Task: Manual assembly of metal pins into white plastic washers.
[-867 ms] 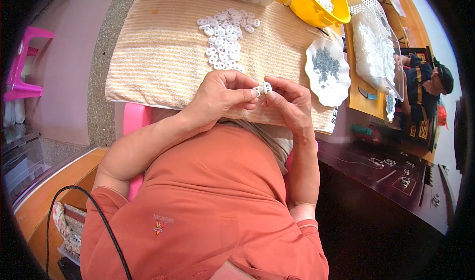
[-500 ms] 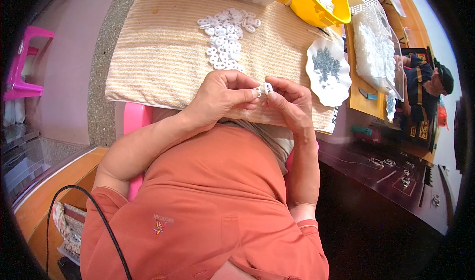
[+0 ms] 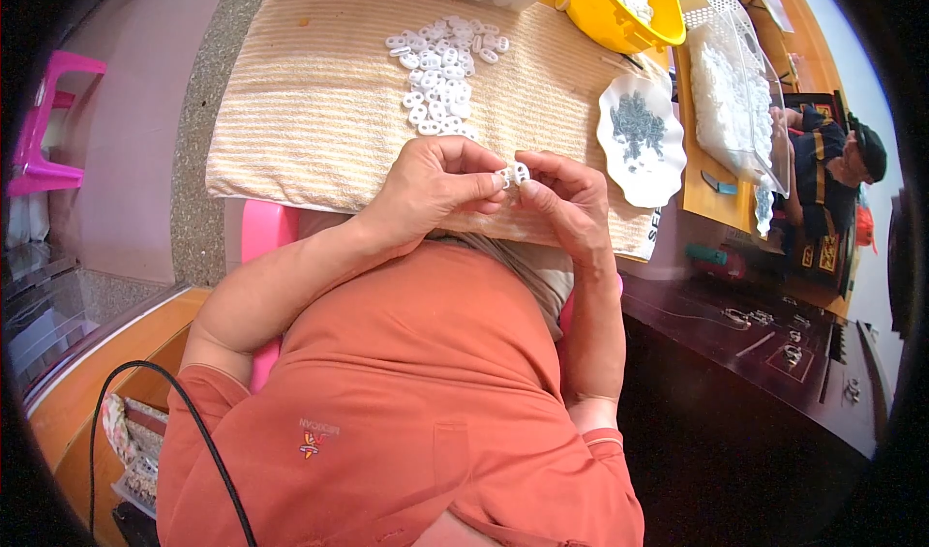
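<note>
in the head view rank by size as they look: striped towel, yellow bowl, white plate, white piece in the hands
1. striped towel
2. yellow bowl and white plate: look alike, and the bowl is partly cut off, so unranked
3. white piece

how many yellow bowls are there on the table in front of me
1. The yellow bowl stands at the far right edge of the striped towel, beyond the white scalloped plate, and holds small white pieces. Its top is cut off by the picture's edge, so others could lie beyond it.

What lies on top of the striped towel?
On the striped towel lies a heap of small white plastic pieces. Its near edge is hidden behind the left hand and right hand.
</note>
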Demonstrator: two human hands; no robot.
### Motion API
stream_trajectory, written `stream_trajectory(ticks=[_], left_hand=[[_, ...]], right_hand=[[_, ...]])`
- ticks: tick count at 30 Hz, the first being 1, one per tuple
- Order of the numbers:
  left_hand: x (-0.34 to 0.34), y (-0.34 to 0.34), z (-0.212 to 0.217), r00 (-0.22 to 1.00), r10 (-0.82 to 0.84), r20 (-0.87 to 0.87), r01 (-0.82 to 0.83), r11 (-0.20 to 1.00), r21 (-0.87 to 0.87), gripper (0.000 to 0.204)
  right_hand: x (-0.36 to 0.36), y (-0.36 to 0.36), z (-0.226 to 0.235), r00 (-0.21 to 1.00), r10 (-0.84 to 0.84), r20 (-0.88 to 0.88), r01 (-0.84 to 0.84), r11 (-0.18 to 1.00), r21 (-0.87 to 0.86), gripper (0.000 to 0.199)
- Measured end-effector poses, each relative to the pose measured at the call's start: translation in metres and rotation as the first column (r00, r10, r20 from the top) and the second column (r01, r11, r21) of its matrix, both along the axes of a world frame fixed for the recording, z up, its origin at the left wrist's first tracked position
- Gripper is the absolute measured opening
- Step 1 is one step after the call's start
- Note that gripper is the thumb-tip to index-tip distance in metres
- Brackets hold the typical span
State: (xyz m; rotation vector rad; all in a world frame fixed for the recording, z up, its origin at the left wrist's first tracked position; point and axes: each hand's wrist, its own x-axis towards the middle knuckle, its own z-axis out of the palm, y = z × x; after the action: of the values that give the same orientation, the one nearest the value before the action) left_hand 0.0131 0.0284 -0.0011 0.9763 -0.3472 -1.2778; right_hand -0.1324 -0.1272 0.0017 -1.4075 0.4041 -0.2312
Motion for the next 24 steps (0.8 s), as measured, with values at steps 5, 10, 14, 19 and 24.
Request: stream_trajectory(ticks=[5,10,14,19,24], left_hand=[[0.0001,0.0001,0.0007,1.000,0.000,0.006,0.000,1.000,0.005,0.017],[0.0000,0.0002,-0.0001,1.000,-0.002,0.013,0.002,1.000,0.001,0.017],[0.0000,0.0002,0.0008,1.000,-0.004,0.013,0.004,1.000,0.007,0.017],[-0.0001,0.0001,0.0007,1.000,-0.013,0.007,0.013,1.000,-0.019,0.016],[0.0000,-0.0003,0.0003,1.000,-0.015,0.016,0.016,1.000,-0.024,0.015]], right_hand=[[0.0002,0.0001,0.0003,1.000,0.010,0.003,-0.010,1.000,0.004,0.032],[0.0021,0.0028,0.0009,1.000,0.024,0.005,-0.024,1.000,0.002,0.030],[0.0034,0.0047,0.0029,0.999,0.028,0.020,-0.028,1.000,-0.007,0.030],[0.0028,0.0055,0.0029,1.000,0.018,0.006,-0.018,1.000,0.020,0.030],[0.0027,0.0051,0.0020,1.000,0.027,0.012,-0.027,1.000,0.011,0.029]])
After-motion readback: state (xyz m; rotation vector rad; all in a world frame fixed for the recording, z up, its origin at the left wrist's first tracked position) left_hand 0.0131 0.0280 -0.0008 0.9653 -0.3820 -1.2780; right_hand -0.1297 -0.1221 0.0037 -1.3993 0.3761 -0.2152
